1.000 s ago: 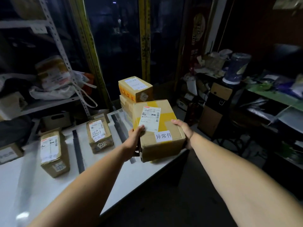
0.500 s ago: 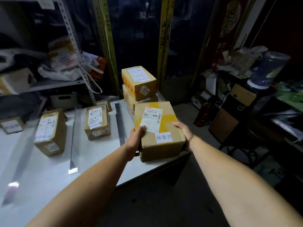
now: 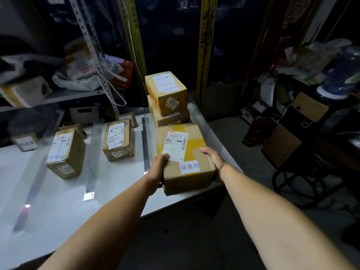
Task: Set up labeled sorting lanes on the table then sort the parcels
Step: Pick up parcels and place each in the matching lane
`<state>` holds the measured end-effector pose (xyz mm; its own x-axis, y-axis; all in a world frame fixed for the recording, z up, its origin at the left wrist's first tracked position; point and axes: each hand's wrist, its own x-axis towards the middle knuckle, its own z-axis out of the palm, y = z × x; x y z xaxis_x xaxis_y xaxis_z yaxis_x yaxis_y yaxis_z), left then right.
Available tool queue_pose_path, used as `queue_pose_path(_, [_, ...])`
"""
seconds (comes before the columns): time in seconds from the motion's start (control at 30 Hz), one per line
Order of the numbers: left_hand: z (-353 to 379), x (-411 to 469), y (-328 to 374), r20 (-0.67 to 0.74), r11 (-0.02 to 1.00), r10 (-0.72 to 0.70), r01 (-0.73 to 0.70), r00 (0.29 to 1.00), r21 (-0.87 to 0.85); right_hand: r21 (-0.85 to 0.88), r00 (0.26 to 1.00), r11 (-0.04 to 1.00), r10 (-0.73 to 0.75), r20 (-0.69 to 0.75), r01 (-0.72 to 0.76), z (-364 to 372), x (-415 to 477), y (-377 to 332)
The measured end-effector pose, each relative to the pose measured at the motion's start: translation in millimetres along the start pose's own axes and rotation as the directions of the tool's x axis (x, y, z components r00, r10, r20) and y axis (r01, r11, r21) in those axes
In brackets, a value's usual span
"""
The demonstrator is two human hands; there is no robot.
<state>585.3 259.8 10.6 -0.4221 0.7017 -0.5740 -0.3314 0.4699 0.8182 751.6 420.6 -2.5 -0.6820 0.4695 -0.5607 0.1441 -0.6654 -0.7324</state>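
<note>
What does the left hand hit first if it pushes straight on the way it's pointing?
The left hand grips the box, so that comes first. Pushed on, the box would likely meet the stack of boxes behind it; the gap between them is unclear.

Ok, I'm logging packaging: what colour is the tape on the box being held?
Yellow: the tape crosses the cardboard box top; head view shows it best.

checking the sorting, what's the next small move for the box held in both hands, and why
Probably lower it and let go: the parcel, gripped by the left hand and right hand, is over the right lane, before the stacked boxes.
</note>
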Motion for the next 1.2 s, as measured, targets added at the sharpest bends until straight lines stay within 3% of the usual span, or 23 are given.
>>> queue_pose_path(0.2, [3, 13, 0, -0.003, 1.0, -0.009, 0.009, 1.0, -0.025, 0.029, 0.999, 0.999, -0.014, -0.029, 0.015, -3, 12, -2])
queue_pose_path(0.57, [2, 31, 1, 0.008, 0.999, -0.04, 0.04, 0.999, -0.014, -0.092, 0.996, 0.995, 0.027, -0.081, -0.035, -9, 24, -14])
queue_pose_path(1.0, [6, 18, 21, -0.069, 0.998, 0.068, -0.067, 0.995, 0.013, -0.137, 0.985, 0.989, -0.078, -0.153, 0.057, 2, 13, -22])
queue_pose_path(1.2, [7, 13, 31, -0.143, 0.986, 0.138, -0.122, 0.98, 0.113, -0.233, 0.971, 0.969, -0.127, -0.2, 0.079, 11, 2, -35])
